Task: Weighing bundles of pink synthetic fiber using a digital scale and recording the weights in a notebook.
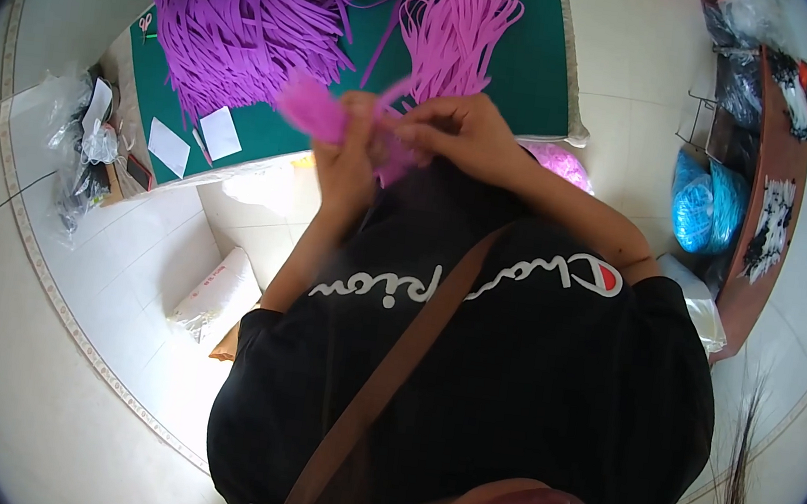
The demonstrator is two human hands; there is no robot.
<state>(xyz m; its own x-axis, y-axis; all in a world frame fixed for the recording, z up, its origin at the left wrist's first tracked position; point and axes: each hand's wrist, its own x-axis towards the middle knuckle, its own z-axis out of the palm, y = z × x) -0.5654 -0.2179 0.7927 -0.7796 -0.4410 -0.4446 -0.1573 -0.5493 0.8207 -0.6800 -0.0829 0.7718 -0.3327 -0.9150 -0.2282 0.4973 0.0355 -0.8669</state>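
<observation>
My left hand (350, 150) is closed round a bundle of pink strips (310, 107), whose looped end sticks out to the left, smeared by motion. Close beside it, my right hand (463, 136) has its fingers pinched together at pink strip ends between the two hands. Both hands are at the near edge of a green-topped table (536, 77). Just beyond my right hand lies a bundle of looped pink strips (455, 37). A large heap of purple strips (250, 22) spreads over the table's left part, with a few loose strands trailing toward the pink bundle.
Two white cards (221, 133) and small scissors (146, 22) lie on the table's left side. A brown shelf (785, 178) stands at the right, beside blue-filled bags (691, 207). A pink-filled bag (563, 164) sits by the table's near right corner. A white sack (218, 298) rests on the floor.
</observation>
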